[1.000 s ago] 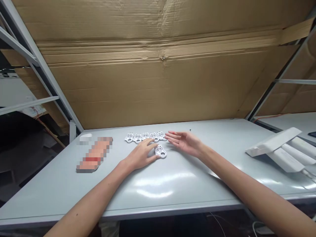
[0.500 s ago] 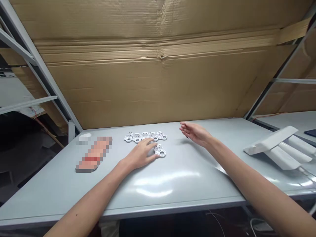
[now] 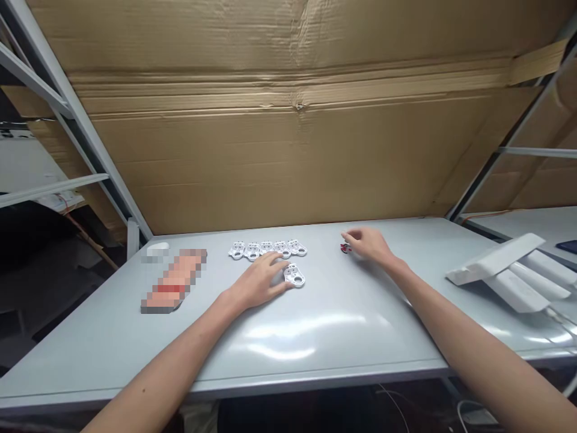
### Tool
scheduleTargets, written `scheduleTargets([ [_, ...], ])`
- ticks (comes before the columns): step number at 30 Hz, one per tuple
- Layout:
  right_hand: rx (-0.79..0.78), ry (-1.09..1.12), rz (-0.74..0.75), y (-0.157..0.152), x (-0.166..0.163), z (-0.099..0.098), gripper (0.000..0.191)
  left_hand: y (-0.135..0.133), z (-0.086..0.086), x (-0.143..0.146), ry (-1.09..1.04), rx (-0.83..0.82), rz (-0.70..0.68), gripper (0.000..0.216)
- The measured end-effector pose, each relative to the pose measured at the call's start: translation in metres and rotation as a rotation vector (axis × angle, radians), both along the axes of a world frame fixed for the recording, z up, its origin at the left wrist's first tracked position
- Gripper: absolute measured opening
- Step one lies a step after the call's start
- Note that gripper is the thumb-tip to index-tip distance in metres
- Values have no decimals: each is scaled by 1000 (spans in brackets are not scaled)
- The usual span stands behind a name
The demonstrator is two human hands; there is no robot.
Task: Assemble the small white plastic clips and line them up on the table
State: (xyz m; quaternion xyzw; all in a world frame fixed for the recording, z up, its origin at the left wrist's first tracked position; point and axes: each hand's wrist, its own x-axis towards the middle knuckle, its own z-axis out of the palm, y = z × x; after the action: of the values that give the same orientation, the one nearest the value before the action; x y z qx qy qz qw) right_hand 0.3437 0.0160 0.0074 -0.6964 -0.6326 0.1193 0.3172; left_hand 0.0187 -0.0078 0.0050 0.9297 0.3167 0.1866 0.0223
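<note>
My left hand [image 3: 259, 279] rests on the table with its fingers partly spread. Its thumb and index finger bracket and touch the left side of a white plastic part [image 3: 295, 276] that has a round hole. Just beyond these fingers lies a row of similar white parts [image 3: 267, 248], some partly covered by the fingertips. Farther right, my right hand [image 3: 367, 243] is curled, thumb and fingertips drawn together above some small red and dark pieces [image 3: 345, 248]. Whatever sits between those fingertips is too small to make out.
A pixelated reddish object [image 3: 175, 281] lies on the left of the grey table [image 3: 315, 325], with a small white item [image 3: 157, 249] behind it. At the right stands a white multi-panel object [image 3: 509, 273] with a cable. A cardboard wall [image 3: 288, 168] closes off the back.
My right hand has curled from extended fingers to a closed shape, shifting slightly right, and the red pieces now show beside it. My left hand stays at the white part. The view has shifted slightly.
</note>
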Motion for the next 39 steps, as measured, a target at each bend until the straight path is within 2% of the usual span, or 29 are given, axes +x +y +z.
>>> scheduleTargets([
  [3,60,17,18,-3,-8,4,30,-1,4,-2,15,3,10,41],
  [5,106,16,153,-7,-19,5,30,-1,6,-2,31,13,20,39],
  [11,203,-77,698,-28,-67,2,35,-1,4,-1,-3,25,-8,28],
  [14,229,-113,822,-36,-82,1,42,-1,2,2,-35,10,-33,30],
  [17,228,-161,881,-38,-87,1,43,0,4,2,-31,4,-39,33],
  [21,200,-203,897,-40,-88,4,38,1,5,-1,-30,18,26,36],
  [30,154,-234,862,-44,-80,17,37,14,5,-17,-47,40,270,42],
  [35,54,-241,705,-39,-53,26,30,15,8,-20,-70,36,348,42],
  [39,23,-291,525,-29,-33,18,31,14,7,-19,-50,52,364,40],
])
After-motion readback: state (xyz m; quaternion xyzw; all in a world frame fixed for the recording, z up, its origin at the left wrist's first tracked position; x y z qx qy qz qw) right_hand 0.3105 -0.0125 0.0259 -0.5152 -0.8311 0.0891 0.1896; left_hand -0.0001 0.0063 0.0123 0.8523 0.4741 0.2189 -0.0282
